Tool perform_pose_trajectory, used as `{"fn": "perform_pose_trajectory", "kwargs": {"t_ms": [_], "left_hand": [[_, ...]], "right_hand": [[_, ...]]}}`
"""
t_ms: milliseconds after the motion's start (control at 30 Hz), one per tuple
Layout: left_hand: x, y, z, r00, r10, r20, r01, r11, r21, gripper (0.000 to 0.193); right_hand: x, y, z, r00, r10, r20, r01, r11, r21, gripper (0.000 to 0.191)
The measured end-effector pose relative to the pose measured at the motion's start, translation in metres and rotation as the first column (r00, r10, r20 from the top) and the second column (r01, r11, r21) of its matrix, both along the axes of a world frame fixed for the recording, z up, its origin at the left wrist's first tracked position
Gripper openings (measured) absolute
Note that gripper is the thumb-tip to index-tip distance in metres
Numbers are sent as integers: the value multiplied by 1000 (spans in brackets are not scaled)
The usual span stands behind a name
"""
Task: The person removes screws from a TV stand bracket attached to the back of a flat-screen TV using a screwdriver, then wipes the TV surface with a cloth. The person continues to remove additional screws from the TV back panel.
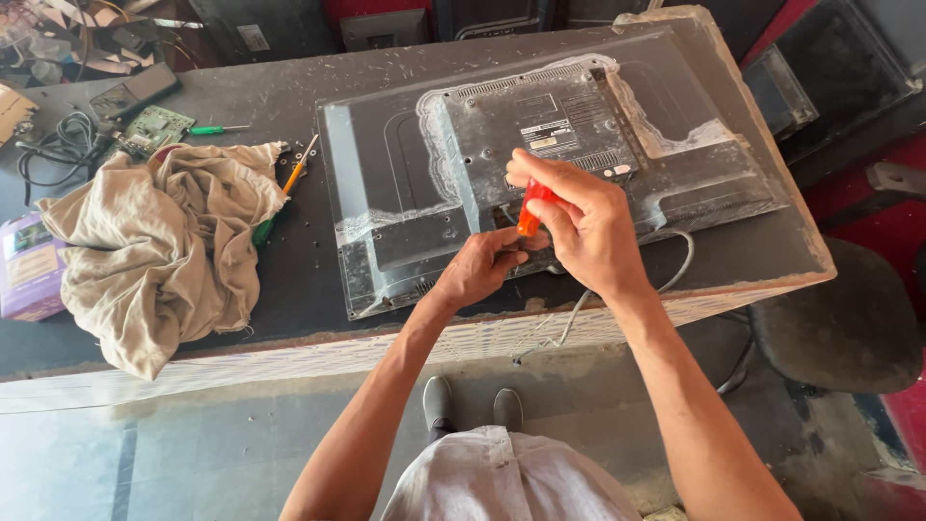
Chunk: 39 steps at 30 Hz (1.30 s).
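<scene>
A flat television [405,164] lies face down on the dark workbench [289,280], its dusty grey back panel up. My right hand [579,227] is shut on an orange-handled screwdriver [531,207], held upright over the panel's near edge. My left hand [482,265] sits just below it, fingers pinched at the screwdriver's tip area on the panel; what it pinches is hidden. A grey cable [675,270] hangs off the bench edge under my right wrist.
A crumpled beige cloth [164,251] lies left of the television, with two screwdrivers [289,188] beside it. A green circuit board [154,127], black wires [58,145] and a purple box [29,265] sit far left. A dark stool [839,328] stands at right.
</scene>
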State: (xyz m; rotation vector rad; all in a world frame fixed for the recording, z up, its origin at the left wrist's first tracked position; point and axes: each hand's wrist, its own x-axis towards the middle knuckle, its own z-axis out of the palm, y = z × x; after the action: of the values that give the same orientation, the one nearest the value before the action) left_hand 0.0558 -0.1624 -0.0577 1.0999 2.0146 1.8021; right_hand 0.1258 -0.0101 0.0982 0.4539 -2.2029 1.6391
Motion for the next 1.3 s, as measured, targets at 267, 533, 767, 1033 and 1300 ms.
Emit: {"fn": "perform_pose_trajectory", "kwargs": {"t_ms": [267,533,767,1033,1300], "left_hand": [[5,7,12,988,115,-106,-128,984,-125,16],[4,11,18,976,208,-64,-215,967,-140,21],[8,12,17,944,297,-142,-309,948,-75,23],[8,13,20,968,220,-123,-235,965,-120,14],[5,14,18,974,171,-145,-202,952,-231,11]], "right_hand": [[2,4,-5,987,-51,-152,75,985,156,43],[0,-2,-6,985,-85,-149,106,985,134,44],[1,-2,-4,962,-118,-245,181,951,252,53],[3,0,-6,972,-104,-213,152,963,223,55],[0,-1,-6,970,-113,-216,159,964,214,55]]}}
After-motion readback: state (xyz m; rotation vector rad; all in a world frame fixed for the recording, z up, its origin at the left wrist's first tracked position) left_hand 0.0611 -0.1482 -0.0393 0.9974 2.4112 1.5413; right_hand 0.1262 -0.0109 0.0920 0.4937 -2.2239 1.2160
